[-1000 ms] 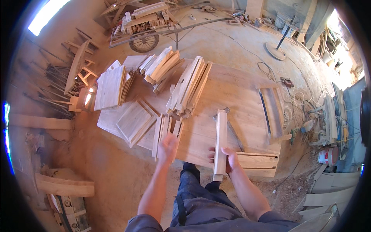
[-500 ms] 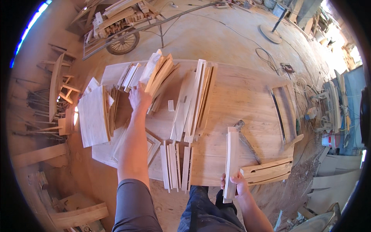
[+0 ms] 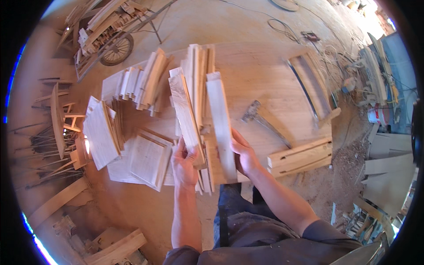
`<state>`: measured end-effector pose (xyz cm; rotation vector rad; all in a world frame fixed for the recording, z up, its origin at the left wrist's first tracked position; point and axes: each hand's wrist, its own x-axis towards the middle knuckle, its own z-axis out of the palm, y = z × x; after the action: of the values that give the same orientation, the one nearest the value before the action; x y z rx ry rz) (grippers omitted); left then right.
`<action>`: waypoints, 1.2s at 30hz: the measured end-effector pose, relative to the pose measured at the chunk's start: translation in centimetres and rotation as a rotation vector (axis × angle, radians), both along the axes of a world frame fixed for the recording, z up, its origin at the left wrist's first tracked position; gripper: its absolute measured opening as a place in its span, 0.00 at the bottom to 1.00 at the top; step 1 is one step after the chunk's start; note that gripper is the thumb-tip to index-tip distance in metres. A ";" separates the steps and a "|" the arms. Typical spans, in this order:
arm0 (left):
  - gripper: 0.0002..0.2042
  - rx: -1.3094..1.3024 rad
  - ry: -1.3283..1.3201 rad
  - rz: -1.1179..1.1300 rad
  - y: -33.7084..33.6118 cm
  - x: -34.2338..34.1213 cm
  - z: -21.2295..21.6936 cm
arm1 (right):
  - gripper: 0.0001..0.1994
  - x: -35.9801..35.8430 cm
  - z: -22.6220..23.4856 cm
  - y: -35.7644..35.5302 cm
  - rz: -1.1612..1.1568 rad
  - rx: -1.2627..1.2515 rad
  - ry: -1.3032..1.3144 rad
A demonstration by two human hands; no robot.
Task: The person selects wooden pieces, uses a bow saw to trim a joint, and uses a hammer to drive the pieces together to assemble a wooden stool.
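Note:
My left hand [image 3: 184, 164] grips the lower end of a pale wooden board [image 3: 184, 112] with a stepped end, held above the middle of the wooden worktable [image 3: 247, 66]. Just to its right, my right hand [image 3: 242, 152] is closed round the lower part of a second narrow board [image 3: 220, 119]. Both boards stand roughly side by side, apart from each other, tilted away from me. Behind them lies a stack of long wooden strips [image 3: 201, 57], partly hidden. A hammer [image 3: 265, 123] rests on the table to the right of my right hand.
Upright panels [image 3: 99, 130], short slats [image 3: 150, 79] and flat square panels [image 3: 148, 161] cover the table's left side. At the near right lie grooved rails [image 3: 300, 157]; beyond them is a wooden frame [image 3: 313, 84]. A wheeled cart [image 3: 117, 48] with offcuts stands at the far left.
My left hand has taken a board from the slats at the far left and brought it to the middle. My right hand has raised its board and moved left beside it.

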<state>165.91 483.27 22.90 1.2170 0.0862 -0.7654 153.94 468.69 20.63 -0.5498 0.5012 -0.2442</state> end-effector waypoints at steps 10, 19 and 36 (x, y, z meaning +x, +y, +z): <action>0.32 -0.014 -0.035 -0.080 -2.3 -17.0 2.5 | 0.31 -13.1 1.4 -1.4 -0.055 -0.076 -0.061; 0.31 -0.045 -0.081 -0.194 -3.6 -24.3 5.7 | 0.30 -20.4 4.1 -1.8 -0.148 -0.049 -0.083; 0.30 -0.080 0.002 -0.219 -2.6 -24.1 5.4 | 0.25 -20.7 5.2 -0.9 -0.124 -0.020 0.016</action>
<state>141.78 480.71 28.28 1.1613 -0.0768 -0.9519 133.23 467.79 25.85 -0.5412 0.5500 -0.3636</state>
